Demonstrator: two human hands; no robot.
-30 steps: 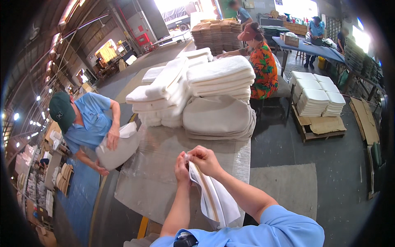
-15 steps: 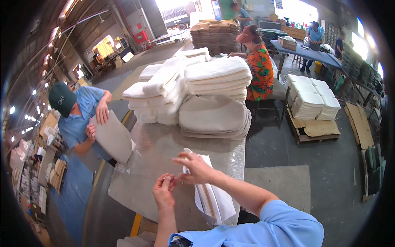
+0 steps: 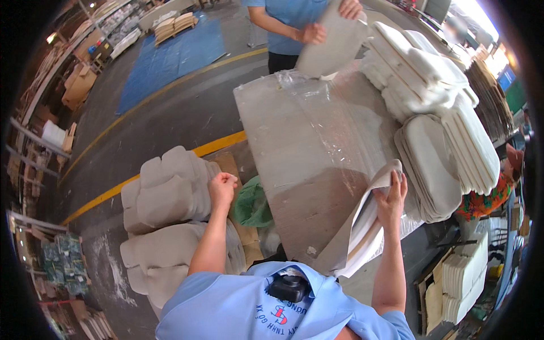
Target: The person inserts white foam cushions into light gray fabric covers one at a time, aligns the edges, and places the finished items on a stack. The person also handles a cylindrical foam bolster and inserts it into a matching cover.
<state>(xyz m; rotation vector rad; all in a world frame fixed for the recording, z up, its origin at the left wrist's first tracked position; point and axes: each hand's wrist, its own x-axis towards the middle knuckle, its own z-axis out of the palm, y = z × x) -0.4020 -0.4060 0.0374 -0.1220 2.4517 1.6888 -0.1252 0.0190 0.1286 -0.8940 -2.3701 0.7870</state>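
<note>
My right hand (image 3: 391,198) grips the upper edge of a light grey cushion cover (image 3: 362,205), which stands slightly open at the table's near right side. White material (image 3: 359,255) shows along its opening. Out to the left, past the table edge, my left hand (image 3: 222,187) is closed in a pinch; a tiny pale bit may be at its fingertips, too small to name. Below and beside that hand are stacks of grey cushion pieces (image 3: 164,198) and a green bag (image 3: 253,203).
The table (image 3: 294,164) is covered partly with clear plastic film. At its right stand stacked grey pads (image 3: 433,164) and white pads (image 3: 470,144). Across the table a co-worker in a blue shirt holds a grey pad (image 3: 334,39). A blue sheet (image 3: 175,56) lies on the floor.
My view has swung left and downward. My hands, close together before, are now apart: the left has gone out left of the table, and the right has taken hold of the cushion cover.
</note>
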